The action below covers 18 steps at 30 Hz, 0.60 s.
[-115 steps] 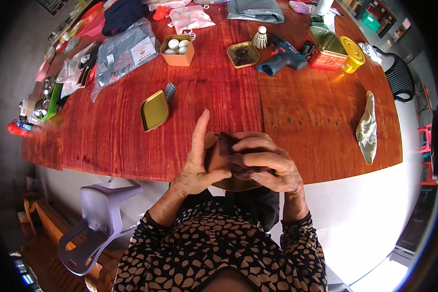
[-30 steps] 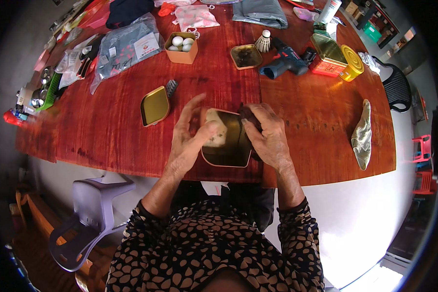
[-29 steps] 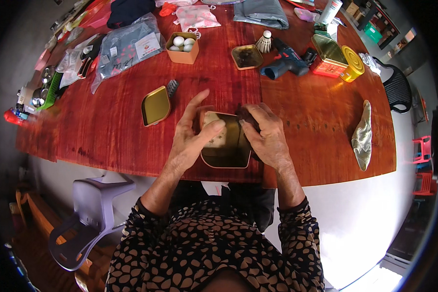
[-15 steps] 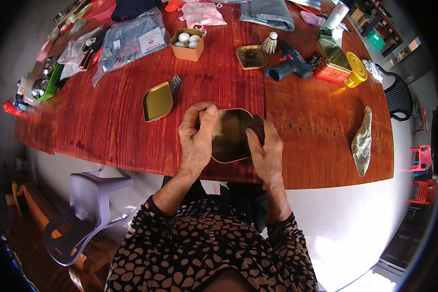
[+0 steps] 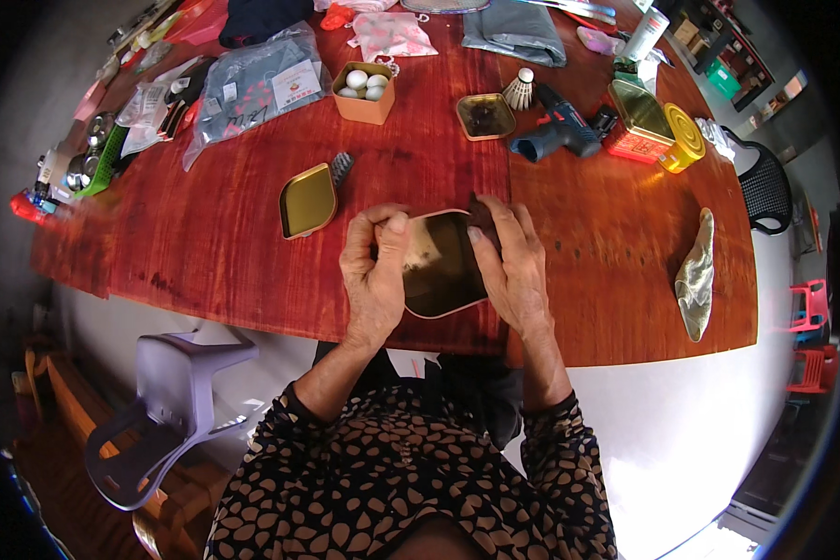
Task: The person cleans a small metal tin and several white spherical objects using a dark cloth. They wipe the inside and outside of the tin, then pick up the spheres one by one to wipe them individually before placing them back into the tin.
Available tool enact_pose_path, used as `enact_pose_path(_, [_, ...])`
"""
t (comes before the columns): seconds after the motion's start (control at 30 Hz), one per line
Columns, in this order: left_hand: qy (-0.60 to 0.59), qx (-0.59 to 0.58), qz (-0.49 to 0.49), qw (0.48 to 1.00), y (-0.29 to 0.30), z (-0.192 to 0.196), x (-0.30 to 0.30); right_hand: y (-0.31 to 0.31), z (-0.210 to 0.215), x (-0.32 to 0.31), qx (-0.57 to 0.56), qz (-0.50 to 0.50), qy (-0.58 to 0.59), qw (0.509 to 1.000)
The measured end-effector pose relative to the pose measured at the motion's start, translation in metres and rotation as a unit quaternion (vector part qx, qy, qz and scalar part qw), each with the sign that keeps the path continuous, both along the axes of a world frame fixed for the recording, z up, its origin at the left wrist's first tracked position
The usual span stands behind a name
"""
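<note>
A square metal tin (image 5: pixel 443 275) with rounded corners and a dull gold inside sits at the table's near edge, its open top facing me. My left hand (image 5: pixel 373 266) grips its left wall, thumb at the rim and fingers curled outside. In my right hand (image 5: pixel 515 266) is a dark brown cloth (image 5: pixel 481 215), pinched against the tin's far right corner; most of it is hidden by the fingers. Left of the tin lies a gold lid (image 5: pixel 308 202), inner side up. It rests against a small grey ridged object (image 5: pixel 343 167) whose kind I cannot make out.
Farther back stand an orange box of white eggs (image 5: pixel 364 101), a small tin with dark contents (image 5: pixel 486 119), a shuttlecock (image 5: pixel 521 91), a cordless drill (image 5: pixel 560 131) and a red tin (image 5: pixel 639 126). A crumpled gold-coloured pouch (image 5: pixel 695 280) lies right. A purple chair (image 5: pixel 173 392) stands lower left.
My right hand has slid the cloth from the tin's right side up to its far right corner. The left hand keeps its grip, and the tin has tilted slightly.
</note>
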<state>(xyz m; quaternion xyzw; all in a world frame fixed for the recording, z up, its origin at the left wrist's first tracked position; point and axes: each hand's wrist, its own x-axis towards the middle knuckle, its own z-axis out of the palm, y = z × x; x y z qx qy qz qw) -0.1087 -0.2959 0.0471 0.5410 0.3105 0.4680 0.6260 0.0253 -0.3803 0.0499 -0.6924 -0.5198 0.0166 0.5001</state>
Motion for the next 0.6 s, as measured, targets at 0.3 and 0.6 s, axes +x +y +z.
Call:
enact_pose_path(0.3, [-0.010,0.054,0.087,0.995,0.001,-0.001,0.005,-0.029,-0.021,-0.047,-0.051,-0.105,0.035,0.993])
enact_pose_path(0.6, [-0.010,0.038,0.121,0.992,0.000,-0.013,0.014,-0.029,-0.032,-0.094,-0.014,-0.079,-0.070,0.994])
